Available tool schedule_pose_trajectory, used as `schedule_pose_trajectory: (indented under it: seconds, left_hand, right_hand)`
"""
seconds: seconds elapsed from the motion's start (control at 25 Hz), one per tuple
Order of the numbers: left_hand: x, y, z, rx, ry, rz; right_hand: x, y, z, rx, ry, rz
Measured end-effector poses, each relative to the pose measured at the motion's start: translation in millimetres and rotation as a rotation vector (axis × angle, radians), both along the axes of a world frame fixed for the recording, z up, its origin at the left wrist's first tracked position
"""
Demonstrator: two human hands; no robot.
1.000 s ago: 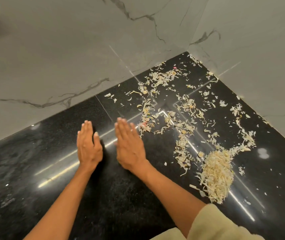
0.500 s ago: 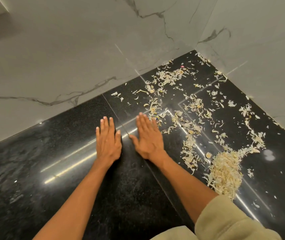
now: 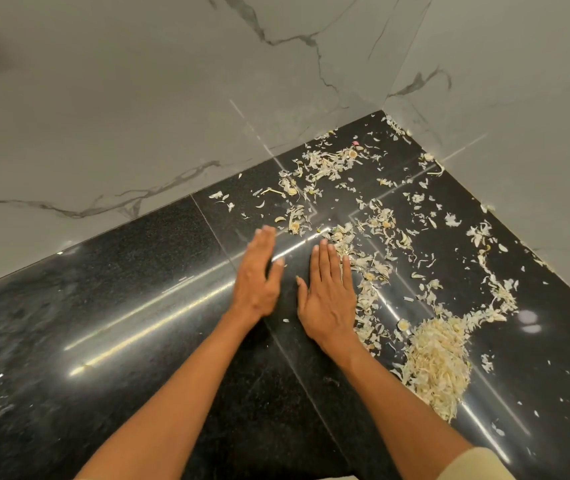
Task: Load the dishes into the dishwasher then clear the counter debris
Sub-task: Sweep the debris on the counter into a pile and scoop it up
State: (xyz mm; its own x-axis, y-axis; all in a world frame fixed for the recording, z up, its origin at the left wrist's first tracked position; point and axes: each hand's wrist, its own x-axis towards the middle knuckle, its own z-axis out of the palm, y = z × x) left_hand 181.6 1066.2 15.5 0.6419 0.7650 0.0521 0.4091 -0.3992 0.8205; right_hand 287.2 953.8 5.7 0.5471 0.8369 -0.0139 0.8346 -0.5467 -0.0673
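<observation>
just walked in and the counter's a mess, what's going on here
A person is clearing pale vegetable peelings off a black granite counter with bare hands. The left hand and right hand are both open and flat, side by side at the left edge of the scattered scraps, the right one touching them. A gathered pile of peelings lies to the right. Much debris is spread toward the marble wall corner. No dishes are in view.

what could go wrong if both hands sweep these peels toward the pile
The scattered peels reach the corner where the walls meet, so flat hands may miss some. Light flakes could slip under the right hand or between it and the left hand. A hard sweep may scatter the pile.
</observation>
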Motion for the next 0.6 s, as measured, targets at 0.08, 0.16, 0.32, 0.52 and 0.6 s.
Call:
schedule_pose_trajectory:
  seconds: [0.08, 0.16, 0.32, 0.52, 0.6]
  left_hand:
    - [-14, 36, -2, 0.07, 0.035, 0.197]
    - [-22, 76, -4, 0.088, 0.112, 0.284]
    - [-18, 133, -14, 0.095, 0.212, 0.177]
    - [18, 135, -12, 0.135, 0.254, 0.059]
    - [35, 111, -9, 0.152, 0.237, -0.042]
  right_hand:
    - [-1, 0, 0, 0.03, 0.002, 0.006]
    - [0, -1, 0, 0.042, 0.004, 0.002]
    - [2, 2, -1, 0.049, 0.011, 0.006]
    - [3, 5, -3, 0.068, 0.03, 0.008]
    - [4, 5, -3, 0.075, 0.044, 0.003]
